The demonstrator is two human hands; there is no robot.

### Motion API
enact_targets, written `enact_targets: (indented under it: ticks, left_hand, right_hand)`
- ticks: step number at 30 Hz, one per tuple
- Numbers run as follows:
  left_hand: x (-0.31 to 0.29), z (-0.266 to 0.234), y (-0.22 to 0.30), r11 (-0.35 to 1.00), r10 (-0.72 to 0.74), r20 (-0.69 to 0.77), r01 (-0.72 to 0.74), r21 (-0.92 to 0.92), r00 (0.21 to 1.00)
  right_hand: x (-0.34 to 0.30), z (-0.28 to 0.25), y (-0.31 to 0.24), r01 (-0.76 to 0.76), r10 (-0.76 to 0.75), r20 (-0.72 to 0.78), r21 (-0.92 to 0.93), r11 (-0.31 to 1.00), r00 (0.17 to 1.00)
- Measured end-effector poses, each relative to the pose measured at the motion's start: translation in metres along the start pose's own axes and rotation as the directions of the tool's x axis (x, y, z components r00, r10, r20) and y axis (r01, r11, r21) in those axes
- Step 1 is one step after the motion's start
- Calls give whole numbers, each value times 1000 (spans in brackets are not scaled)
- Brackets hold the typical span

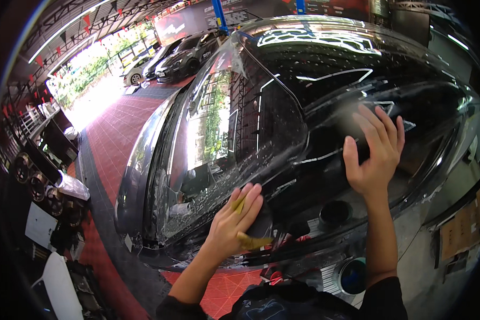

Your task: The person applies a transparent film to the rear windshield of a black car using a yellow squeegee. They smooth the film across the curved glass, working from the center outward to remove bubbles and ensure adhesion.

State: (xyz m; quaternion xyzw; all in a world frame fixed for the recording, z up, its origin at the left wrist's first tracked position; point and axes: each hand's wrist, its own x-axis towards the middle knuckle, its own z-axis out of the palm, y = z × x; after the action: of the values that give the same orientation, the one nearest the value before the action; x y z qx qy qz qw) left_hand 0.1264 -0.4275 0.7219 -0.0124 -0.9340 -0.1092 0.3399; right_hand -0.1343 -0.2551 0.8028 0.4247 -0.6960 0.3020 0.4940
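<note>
One black car [352, 64] fills most of the view, its side panel lying directly before the person, with droplets visible on the glass [250, 133]. Red floor tiles [117, 125] extend at left toward several parked cars [184, 58]. Clear film [238, 60] lies wrinkled at the upper corner of the glass. Right hand [376, 152]: released, fingers spread over the dark panel; contact with the surface cannot be confirmed. Left hand [232, 221]: grasping a yellow pad [257, 241] against the panel below the glass, the pad showing between the fingers and beside the palm. A round bucket [352, 276] stands near the car's lower edge, between the forearms.
</note>
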Motion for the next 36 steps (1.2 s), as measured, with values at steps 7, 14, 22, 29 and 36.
enact_targets:
  ticks: [7, 14, 22, 29, 36]
  left_hand:
    - [-55, -23, -12, 992, -31, 111, 17, 127, 993]
    - [-20, -6, -12, 996, 41, 117, -50, 76, 992]
    - [-2, 8, -6, 997, 32, 30, -34, 71, 999]
    - [-41, -6, -7, 982, 13, 96, -31, 186, 995]
    - [58, 11, 4, 949, 217, 228, -260, 176, 949]
  right_hand:
    - [16, -26, 41, 102, -102, 174, 10, 995, 979]
    - [17, -18, 57, 72, -35, 219, -162, 984, 975]
    - [17, -15, 56, 89, -53, 198, -178, 980, 979]
    - [23, -20, 51, 57, -35, 150, -144, 988, 988]
    - [11, -9, 53, 42, -21, 132, -161, 986, 991]
